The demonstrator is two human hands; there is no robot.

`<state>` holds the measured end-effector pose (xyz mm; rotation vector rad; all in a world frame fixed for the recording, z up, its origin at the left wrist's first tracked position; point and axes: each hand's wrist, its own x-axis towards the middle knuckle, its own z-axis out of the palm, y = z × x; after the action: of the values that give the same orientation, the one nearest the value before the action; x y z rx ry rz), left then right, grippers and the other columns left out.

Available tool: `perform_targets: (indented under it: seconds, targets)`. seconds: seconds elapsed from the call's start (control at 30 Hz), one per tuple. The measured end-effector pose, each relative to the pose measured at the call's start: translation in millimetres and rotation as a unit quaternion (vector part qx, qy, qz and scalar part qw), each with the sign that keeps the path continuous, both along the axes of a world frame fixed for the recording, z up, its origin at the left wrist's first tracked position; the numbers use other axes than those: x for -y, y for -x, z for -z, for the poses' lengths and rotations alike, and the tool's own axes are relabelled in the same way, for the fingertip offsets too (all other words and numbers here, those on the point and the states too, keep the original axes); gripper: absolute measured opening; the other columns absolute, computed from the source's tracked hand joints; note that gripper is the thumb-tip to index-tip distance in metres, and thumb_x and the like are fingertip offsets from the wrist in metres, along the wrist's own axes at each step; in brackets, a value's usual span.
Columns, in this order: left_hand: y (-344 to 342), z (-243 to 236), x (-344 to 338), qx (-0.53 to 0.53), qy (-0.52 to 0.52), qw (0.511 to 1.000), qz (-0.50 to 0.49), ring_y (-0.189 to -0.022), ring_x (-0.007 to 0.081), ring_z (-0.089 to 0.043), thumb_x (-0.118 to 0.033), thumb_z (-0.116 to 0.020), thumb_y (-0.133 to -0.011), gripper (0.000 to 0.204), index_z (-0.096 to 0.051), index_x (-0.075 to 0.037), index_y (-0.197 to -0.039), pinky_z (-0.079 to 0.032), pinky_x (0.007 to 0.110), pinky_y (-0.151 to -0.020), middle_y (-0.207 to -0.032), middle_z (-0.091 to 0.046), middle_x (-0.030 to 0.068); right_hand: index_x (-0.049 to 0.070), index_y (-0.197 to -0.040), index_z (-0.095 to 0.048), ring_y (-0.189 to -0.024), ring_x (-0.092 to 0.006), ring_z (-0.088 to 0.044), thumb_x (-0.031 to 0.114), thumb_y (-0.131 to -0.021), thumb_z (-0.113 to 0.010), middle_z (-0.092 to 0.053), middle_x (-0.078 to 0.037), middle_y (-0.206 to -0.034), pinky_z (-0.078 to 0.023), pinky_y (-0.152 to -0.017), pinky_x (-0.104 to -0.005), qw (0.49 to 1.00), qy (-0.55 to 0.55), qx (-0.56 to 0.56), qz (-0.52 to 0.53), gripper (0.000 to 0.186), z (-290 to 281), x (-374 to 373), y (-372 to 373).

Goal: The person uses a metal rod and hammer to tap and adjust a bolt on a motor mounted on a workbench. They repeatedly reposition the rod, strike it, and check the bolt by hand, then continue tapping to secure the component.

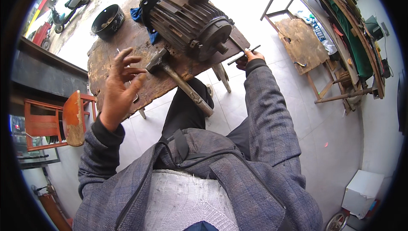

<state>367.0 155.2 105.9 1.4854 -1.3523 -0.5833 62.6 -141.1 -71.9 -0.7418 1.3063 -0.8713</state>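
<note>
A large, dirty finned electric motor (187,23) lies on its side on a worn wooden table (102,67); its shaft end points toward me. At the table's right corner, my right hand (250,57) is closed on a T-handle wrench (236,60), gripping it by the crossbar. The wrench's thin shank runs up toward the motor's end, and its tip I cannot make out. Over the table's left part my left hand (123,86) is raised, fingers apart, holding nothing. Between my hands lies a sledgehammer (182,80), its handle sticking out past the near edge.
A black round tub (108,22) with small things inside stands at the far left of the table. Blue cloth (136,14) shows beside the motor. Left is a red-brown wooden chair (44,122); right, a wooden stool (301,44) and a cluttered rack (344,31). A white box (363,192) sits lower right.
</note>
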Motion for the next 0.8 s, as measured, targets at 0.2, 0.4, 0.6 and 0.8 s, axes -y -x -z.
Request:
perform_targets:
  seconds: [0.2,0.4,0.6,0.8]
  targets:
    - [101,8,62,-0.108,-0.093,0.972,0.187,-0.111,0.0214,-0.066,-0.010,-0.075,-0.094,0.066,-0.041,-0.003,-0.150,-0.056,0.034,-0.094,-0.130,-0.061,0.0167,-0.002,-0.115,-0.050,-0.073,-0.0307,-0.073,0.006,-0.099,-0.049,-0.068,-0.021,-0.093,-0.067,-0.065,-0.0477,0.988,0.085,0.079,0.097,0.019,4,3,19]
    - [206,54,164,-0.240,-0.282,0.905,0.210,-0.120,0.0322,-0.064,-0.049,-0.056,-0.104,0.076,-0.037,0.010,-0.149,-0.055,0.040,-0.095,-0.143,-0.051,0.0298,0.008,-0.110,-0.050,-0.044,-0.0147,-0.043,0.013,-0.096,-0.049,-0.061,-0.013,-0.077,-0.036,-0.039,-0.0312,0.959,0.083,0.247,0.114,0.015,-25,-47,82]
    - [255,66,227,-0.499,-0.206,0.827,0.158,-0.109,0.0385,-0.071,-0.029,-0.044,-0.112,0.043,-0.047,0.011,-0.126,-0.062,0.046,-0.091,-0.125,-0.064,0.0282,0.008,-0.130,-0.052,-0.037,-0.0127,-0.035,0.016,-0.099,-0.043,-0.061,-0.012,-0.078,-0.033,-0.036,-0.0288,0.949,0.166,0.220,0.152,0.034,-64,-147,149]
    - [245,65,219,-0.465,-0.171,0.843,0.209,-0.106,0.0392,-0.073,-0.022,-0.054,-0.108,0.031,-0.055,0.008,-0.118,-0.060,0.049,-0.096,-0.105,-0.071,0.0190,-0.005,-0.138,-0.054,-0.038,-0.0136,-0.041,0.015,-0.095,-0.046,-0.058,-0.007,-0.066,-0.042,-0.039,-0.0294,0.961,0.109,0.253,0.016,0.048,-86,-179,181]
